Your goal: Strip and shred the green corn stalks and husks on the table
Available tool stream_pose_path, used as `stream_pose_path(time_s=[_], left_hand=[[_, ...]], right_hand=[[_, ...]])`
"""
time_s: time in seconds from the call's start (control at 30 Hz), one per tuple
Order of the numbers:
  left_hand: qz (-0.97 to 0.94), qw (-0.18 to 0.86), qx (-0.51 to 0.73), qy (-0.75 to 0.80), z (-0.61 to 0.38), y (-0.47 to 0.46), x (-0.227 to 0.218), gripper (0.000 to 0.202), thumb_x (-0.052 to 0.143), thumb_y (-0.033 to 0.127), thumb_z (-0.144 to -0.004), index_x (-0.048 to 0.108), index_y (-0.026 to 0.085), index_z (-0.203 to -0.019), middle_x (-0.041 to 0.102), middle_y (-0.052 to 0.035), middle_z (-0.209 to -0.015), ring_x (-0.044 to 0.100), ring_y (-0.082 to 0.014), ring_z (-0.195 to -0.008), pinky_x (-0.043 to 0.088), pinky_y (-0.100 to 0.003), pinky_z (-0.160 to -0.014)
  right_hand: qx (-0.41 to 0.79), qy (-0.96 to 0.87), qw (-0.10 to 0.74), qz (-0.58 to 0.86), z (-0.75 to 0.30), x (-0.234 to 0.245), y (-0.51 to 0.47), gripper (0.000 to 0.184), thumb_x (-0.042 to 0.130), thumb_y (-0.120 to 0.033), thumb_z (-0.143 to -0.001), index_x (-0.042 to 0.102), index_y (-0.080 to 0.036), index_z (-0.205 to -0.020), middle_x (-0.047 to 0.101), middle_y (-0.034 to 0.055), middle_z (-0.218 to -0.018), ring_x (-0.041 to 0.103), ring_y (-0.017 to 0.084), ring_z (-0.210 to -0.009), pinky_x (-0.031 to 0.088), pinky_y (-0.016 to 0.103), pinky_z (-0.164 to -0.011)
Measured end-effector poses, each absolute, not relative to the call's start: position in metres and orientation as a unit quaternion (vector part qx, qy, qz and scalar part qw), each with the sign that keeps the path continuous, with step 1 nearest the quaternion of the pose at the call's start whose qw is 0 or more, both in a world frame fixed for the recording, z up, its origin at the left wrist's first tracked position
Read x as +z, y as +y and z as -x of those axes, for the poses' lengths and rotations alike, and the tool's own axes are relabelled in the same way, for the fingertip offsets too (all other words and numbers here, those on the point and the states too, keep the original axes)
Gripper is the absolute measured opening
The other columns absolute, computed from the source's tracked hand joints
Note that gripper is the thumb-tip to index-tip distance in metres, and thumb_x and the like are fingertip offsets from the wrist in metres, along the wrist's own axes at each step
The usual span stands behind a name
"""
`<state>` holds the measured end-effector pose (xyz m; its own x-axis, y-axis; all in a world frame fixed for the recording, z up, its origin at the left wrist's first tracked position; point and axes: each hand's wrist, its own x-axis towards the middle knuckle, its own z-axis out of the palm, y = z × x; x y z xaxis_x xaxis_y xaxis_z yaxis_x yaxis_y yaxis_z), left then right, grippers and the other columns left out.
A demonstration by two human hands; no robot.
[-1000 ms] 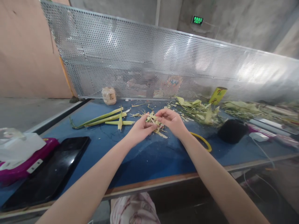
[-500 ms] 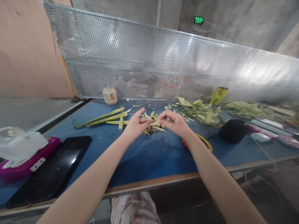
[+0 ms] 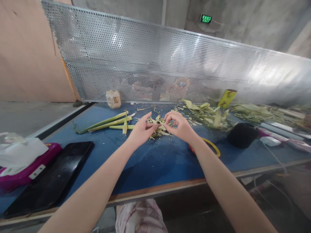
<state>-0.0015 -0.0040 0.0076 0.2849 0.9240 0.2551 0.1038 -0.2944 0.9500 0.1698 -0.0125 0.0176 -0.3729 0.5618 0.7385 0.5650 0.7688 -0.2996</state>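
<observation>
My left hand [image 3: 142, 131] is closed in a pinch, its thumb and index fingertips on a small pale plant strip [image 3: 160, 125]. From the right, my right hand [image 3: 178, 125] pinches the same spot, thumb against curled fingers. The strip is tiny and partly hidden by the fingertips. Beneath both hands lies a heap of shredded pale-green plant scraps [image 3: 167, 132] on the blue tabletop [image 3: 150, 161]. Several long green stalks [image 3: 109, 123] rest left of my left hand, with a short leafy piece [image 3: 125, 124] across them.
Corn husks [image 3: 206, 113] lie at the back right near a yellow-green can [image 3: 227, 98]. A tape roll [image 3: 211, 147] sits by my right forearm, a black object [image 3: 243, 135] beyond it. A black tablet [image 3: 52, 176] and a magenta box [image 3: 46, 161] are left. A perforated metal screen [image 3: 136, 48] bounds the back.
My right fingers have curled and shifted slightly left. Less of the pale strip shows between the fingertips, and a dark speck is visible near them. The stalks and husks stay put.
</observation>
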Motion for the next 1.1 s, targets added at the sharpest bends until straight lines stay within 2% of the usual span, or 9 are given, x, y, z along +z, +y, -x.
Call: stream_pose_path(time_s=[0.23, 0.5, 0.77, 0.93, 1.1], left_hand=[[-0.674, 0.455, 0.449, 0.37, 0.0016, -0.0047, 0.0067, 0.075, 0.06, 0.022, -0.067, 0.025, 0.011, -0.131, 0.066, -0.0068, -0.076, 0.052, -0.0094, -0.054, 0.042, -0.026, -0.057], [-0.672, 0.502, 0.443, 0.315, 0.0027, -0.0069, 0.0053, 0.084, 0.058, 0.005, -0.058, 0.022, 0.019, -0.133, 0.064, -0.0096, -0.096, 0.053, -0.008, -0.055, 0.045, -0.028, -0.06], [-0.708, 0.433, 0.445, 0.336, 0.0047, -0.0033, 0.0055, 0.087, 0.061, 0.014, -0.062, 0.015, 0.018, -0.136, 0.067, -0.0101, -0.091, 0.056, -0.0128, -0.063, 0.045, -0.026, -0.055], [-0.69, 0.476, 0.439, 0.324, 0.0037, -0.0041, 0.0038, 0.09, 0.064, 0.018, -0.062, 0.012, 0.016, -0.136, 0.066, -0.0112, -0.093, 0.054, -0.0096, -0.056, 0.045, -0.026, -0.056], [-0.668, 0.51, 0.442, 0.313, 0.0022, -0.0054, 0.0052, 0.092, 0.064, 0.014, -0.061, 0.011, 0.013, -0.136, 0.067, -0.0102, -0.089, 0.055, -0.0085, -0.056, 0.044, -0.025, -0.059]], right_hand=[[0.021, -0.833, 0.423, 0.356, -0.1673, 0.0158, -0.0153, 0.01, 0.052, -0.013, -0.07, 0.044, -0.019, -0.067, 0.056, 0.0034, -0.087, 0.051, 0.015, -0.084, 0.037, 0.031, -0.074], [0.099, -0.805, 0.452, 0.372, -0.1728, 0.0161, -0.0064, 0.008, 0.052, -0.023, -0.074, 0.046, -0.019, -0.071, 0.056, 0.0029, -0.083, 0.05, 0.013, -0.075, 0.039, 0.026, -0.063], [0.163, -0.796, 0.467, 0.348, -0.1696, 0.0126, -0.0077, 0.008, 0.051, -0.022, -0.073, 0.044, -0.019, -0.071, 0.054, 0.0018, -0.081, 0.051, 0.011, -0.071, 0.041, 0.024, -0.061], [0.138, -0.807, 0.454, 0.352, -0.1696, 0.0129, -0.0088, 0.008, 0.052, -0.023, -0.074, 0.045, -0.019, -0.073, 0.054, 0.0021, -0.08, 0.051, 0.011, -0.071, 0.04, 0.024, -0.06], [0.087, -0.842, 0.414, 0.335, -0.1673, 0.0156, -0.0131, 0.007, 0.05, -0.023, -0.077, 0.046, -0.019, -0.074, 0.053, 0.0025, -0.08, 0.049, 0.013, -0.074, 0.039, 0.024, -0.061]])
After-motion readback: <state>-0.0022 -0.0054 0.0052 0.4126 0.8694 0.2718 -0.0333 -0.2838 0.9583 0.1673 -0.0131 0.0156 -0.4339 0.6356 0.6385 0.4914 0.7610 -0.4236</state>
